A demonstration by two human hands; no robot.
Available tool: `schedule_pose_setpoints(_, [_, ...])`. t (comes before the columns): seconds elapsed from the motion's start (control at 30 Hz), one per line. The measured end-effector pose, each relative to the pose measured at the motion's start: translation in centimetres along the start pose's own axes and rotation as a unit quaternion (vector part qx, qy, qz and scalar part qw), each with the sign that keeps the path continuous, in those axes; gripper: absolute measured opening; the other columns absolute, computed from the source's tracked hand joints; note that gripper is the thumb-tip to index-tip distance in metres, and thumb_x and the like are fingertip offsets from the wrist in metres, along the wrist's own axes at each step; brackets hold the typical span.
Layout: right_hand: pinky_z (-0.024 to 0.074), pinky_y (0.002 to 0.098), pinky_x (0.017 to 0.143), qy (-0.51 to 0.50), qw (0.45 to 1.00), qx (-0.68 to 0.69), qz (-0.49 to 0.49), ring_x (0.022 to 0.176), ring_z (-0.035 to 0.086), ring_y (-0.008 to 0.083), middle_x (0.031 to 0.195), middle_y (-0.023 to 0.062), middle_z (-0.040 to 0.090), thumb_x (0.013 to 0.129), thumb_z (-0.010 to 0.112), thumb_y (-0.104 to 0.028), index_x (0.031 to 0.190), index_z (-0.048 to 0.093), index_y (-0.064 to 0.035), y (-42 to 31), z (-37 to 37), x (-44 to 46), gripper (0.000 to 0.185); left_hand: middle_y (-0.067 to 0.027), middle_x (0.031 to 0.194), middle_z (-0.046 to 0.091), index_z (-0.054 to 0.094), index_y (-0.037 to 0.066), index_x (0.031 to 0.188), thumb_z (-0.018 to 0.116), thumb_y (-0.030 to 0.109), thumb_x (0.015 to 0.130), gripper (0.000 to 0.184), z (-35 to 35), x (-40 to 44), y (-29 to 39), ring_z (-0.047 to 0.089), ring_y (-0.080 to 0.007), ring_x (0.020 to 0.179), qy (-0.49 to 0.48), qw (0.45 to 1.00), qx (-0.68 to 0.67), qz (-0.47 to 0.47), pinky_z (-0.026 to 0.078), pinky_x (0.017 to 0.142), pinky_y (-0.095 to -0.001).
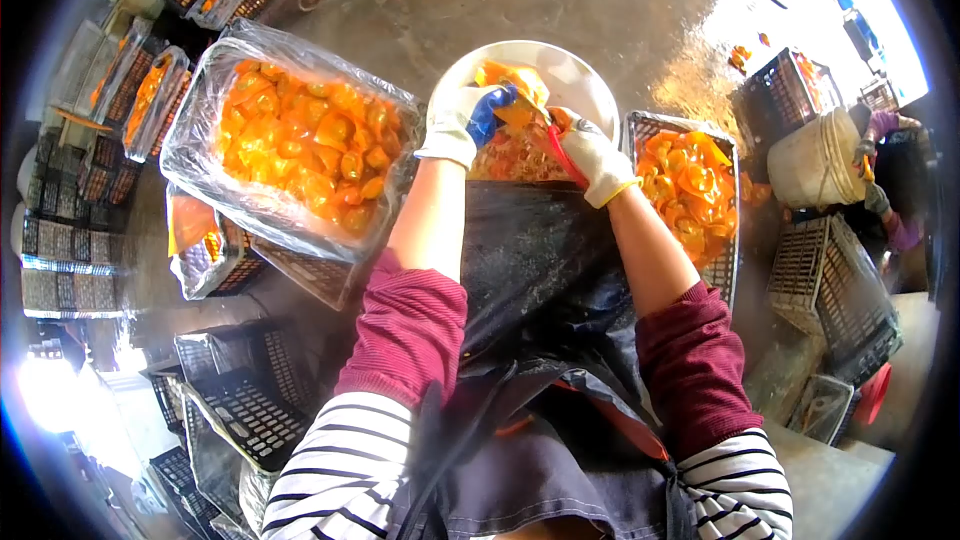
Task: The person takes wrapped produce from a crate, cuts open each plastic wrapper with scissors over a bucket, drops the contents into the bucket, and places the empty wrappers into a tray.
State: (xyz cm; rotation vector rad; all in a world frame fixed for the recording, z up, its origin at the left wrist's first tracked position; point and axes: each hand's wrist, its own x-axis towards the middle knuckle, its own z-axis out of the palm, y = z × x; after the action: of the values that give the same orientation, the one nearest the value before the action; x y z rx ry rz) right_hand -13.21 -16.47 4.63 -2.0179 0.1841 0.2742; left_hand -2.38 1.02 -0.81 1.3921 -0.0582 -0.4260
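My left hand (460,123), in a white glove with blue fingertips, is closed on an orange piece of fruit or vegetable (520,87) over a white basin (588,78). My right hand (597,157), gloved in white, is wrapped round a red-handled tool (567,153). The tool's working end lies close to the orange piece, partly hidden by the fingers, so I cannot tell its kind. Below both hands, wet orange and reddish scraps (510,155) lie in the basin. A black apron (535,250) covers my lap right under the basin.
On the left, a plastic-lined crate (190,155) holds many orange pieces. A crate (736,210) on the right holds more. Stacked crates (250,400) stand at lower left. At far right, another person's gloved hands (868,175) are beside a white bucket (808,162).
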Motion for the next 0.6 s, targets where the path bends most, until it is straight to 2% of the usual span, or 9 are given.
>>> schedule_pose_setpoints(0.07, [0.0434,0.0271,0.077,-0.002,0.999,0.033,0.0,0.087,0.057,0.0149,0.097,0.0061,0.065,0.087,0.063,-0.025,0.113,0.061,-0.0069,1.9,0.7,1.5,0.032,-0.0131,0.101,0.065,0.058,0.0,0.115,0.068,0.02,0.08,0.041,0.7,-1.2,1.2,0.063,-0.0229,0.088,0.01,0.997,0.055,-0.059,0.054,0.069,-0.031])
schedule_pose_setpoints(0.17, [0.0433,0.026,0.074,0.002,0.998,-0.054,-0.02,0.082,0.055,0.014,0.09,0.0041,0.063,0.086,0.064,-0.024,0.108,0.061,-0.0051,2.3,0.3,1.7,0.029,-0.0132,0.1,0.065,0.058,0.001,0.115,0.067,0.03,0.083,0.044,1.5,-2.6,2.0,0.064,-0.0219,0.087,0.001,0.996,0.02,-0.082,0.054,0.068,-0.0297])
schedule_pose_setpoints(0.27, [0.0437,0.0277,0.075,-0.018,0.995,0.095,0.017,0.084,0.056,0.0155,0.09,0.0048,0.063,0.084,0.067,-0.024,0.105,0.061,-0.0044,1.4,0.5,1.3,0.029,-0.0122,0.098,0.065,0.06,0.001,0.113,0.066,0.036,0.083,0.046,1.6,-1.9,1.1,0.063,-0.0203,0.084,-0.001,0.996,-0.054,-0.068,0.053,0.068,-0.0278])
schedule_pose_setpoints(0.33, [0.0432,0.0257,0.069,-0.011,0.987,0.15,0.064,0.079,0.054,0.0113,0.086,0.0038,0.063,0.085,0.067,-0.027,0.104,0.063,-0.0044,-0.2,0.5,0.3,0.03,-0.011,0.094,0.065,0.061,0.002,0.11,0.064,0.04,0.084,0.046,2.9,-3.1,1.5,0.063,-0.0197,0.08,-0.001,0.99,-0.138,-0.033,0.052,0.066,-0.0272])
schedule_pose_setpoints(0.37, [0.0429,0.0247,0.066,-0.007,0.98,0.177,0.087,0.076,0.053,0.0091,0.084,0.0032,0.063,0.086,0.067,-0.029,0.104,0.064,-0.0043,-0.8,0.4,-0.1,0.031,-0.0108,0.091,0.066,0.062,0.002,0.108,0.063,0.041,0.085,0.046,2.8,-3.1,1.5,0.063,-0.0197,0.078,0.002,0.998,-0.048,-0.028,0.051,0.065,-0.0276])
schedule_pose_setpoints(0.43, [0.0425,0.0236,0.065,-0.002,0.995,0.101,-0.001,0.075,0.052,0.0084,0.083,0.0031,0.063,0.086,0.067,-0.03,0.102,0.064,-0.0039,3.6,1.3,3.1,0.03,-0.0109,0.087,0.066,0.063,0.002,0.105,0.06,0.045,0.086,0.047,2.2,-2.5,1.2,0.062,-0.0199,0.074,-0.033,0.984,0.176,0.024,0.049,0.063,-0.0286])
schedule_pose_setpoints(0.47, [0.0424,0.0231,0.065,0.0,0.997,0.062,-0.045,0.075,0.052,0.008,0.083,0.0031,0.062,0.086,0.067,-0.03,0.101,0.063,-0.0036,4.0,1.5,3.5,0.03,-0.0112,0.084,0.066,0.064,0.002,0.104,0.059,0.047,0.086,0.048,1.7,-2.1,1.0,0.062,-0.0201,0.072,-0.056,0.943,0.318,0.081,0.049,0.062,-0.0292])
schedule_pose_setpoints(0.5, [0.0423,0.0229,0.065,-0.007,0.997,0.072,-0.041,0.075,0.052,0.0082,0.082,0.003,0.062,0.086,0.067,-0.029,0.101,0.063,-0.0031,4.7,1.3,3.7,0.03,-0.0115,0.082,0.066,0.064,0.002,0.102,0.057,0.049,0.086,0.05,1.2,-1.6,0.8,0.062,-0.0203,0.07,-0.064,0.886,0.436,0.142,0.048,0.061,-0.0299])
schedule_pose_setpoints(0.6, [0.0429,0.0231,0.065,-0.011,0.997,0.061,-0.052,0.075,0.053,0.0091,0.081,0.0031,0.062,0.086,0.068,-0.029,0.099,0.063,-0.0022,3.3,0.5,2.1,0.031,-0.0127,0.084,0.067,0.064,0.003,0.104,0.058,0.05,0.085,0.051,1.4,-1.3,0.7,0.063,-0.0214,0.071,-0.034,0.91,0.409,0.054,0.048,0.062,-0.0305])
